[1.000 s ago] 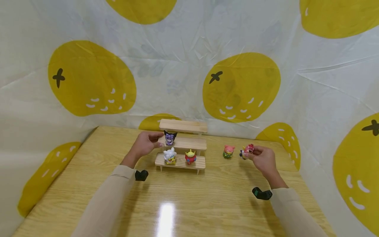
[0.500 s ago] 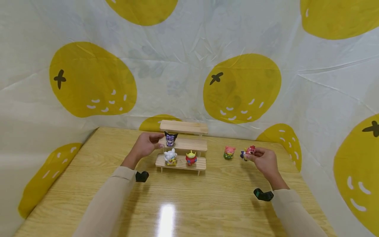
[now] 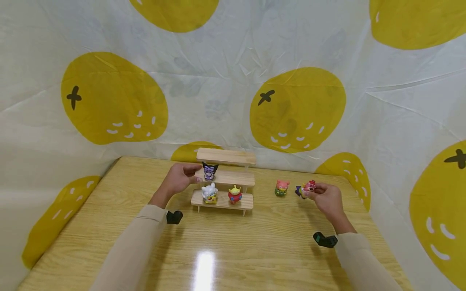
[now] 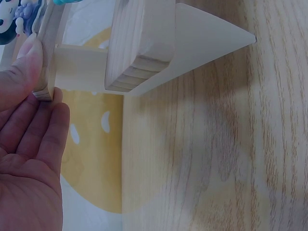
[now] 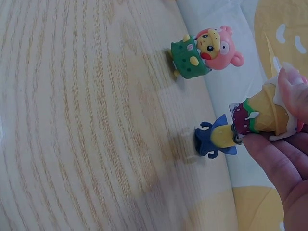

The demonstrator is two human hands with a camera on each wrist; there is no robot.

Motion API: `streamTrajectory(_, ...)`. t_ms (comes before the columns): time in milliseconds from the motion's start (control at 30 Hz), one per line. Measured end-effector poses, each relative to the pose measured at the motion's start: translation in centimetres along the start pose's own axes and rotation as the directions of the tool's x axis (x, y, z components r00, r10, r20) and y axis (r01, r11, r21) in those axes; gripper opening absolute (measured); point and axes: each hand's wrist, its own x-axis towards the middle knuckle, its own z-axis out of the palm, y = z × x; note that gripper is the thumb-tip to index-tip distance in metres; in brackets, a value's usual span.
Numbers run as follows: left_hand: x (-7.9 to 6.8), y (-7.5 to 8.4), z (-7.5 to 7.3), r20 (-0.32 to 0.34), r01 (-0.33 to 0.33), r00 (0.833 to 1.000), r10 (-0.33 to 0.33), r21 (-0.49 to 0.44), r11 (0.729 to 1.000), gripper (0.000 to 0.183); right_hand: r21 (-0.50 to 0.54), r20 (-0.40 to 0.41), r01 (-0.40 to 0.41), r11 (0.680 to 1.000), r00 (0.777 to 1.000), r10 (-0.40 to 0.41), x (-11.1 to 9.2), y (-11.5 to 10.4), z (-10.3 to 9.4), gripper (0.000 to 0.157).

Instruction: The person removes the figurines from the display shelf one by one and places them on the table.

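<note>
My left hand (image 3: pixel 179 178) grips the left end of the middle board of a three-tier wooden display shelf (image 3: pixel 236 178), thumb on top and fingers underneath in the left wrist view. Close to that thumb stands a black-and-purple figurine (image 3: pixel 209 171). A white-and-yellow figurine (image 3: pixel 209 193) and a red figurine with a yellow-green head (image 3: pixel 235 195) share the lowest board. Off to the right, my right hand (image 3: pixel 328 199) pinches a pink figurine with an ice-cream-cone body (image 5: pixel 269 110), held above the table. Just beyond it a small yellow-and-blue minion figurine (image 5: pixel 216 138) stands on the table.
A pink-hooded figurine in green (image 3: pixel 281 188) stands on the wooden table (image 3: pixel 255 246) between the shelf and my right hand. Behind the table hangs a white cloth printed with yellow fruit (image 3: pixel 218 101), which also runs along both sides.
The right hand has shifted slightly right with the ice-cream figurine. My left hand keeps its hold on the shelf. The head view has tilted a little.
</note>
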Motion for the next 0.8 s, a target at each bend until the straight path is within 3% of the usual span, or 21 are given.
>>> streamTrajectory(800,0.0,0.1,-0.1,-0.003,-0.016,1.0,0.016,0.01,1.0,0.048,0.002,0.002,0.026,1.0,1.0,-0.026,0.3,1.5,0.1,0.05)
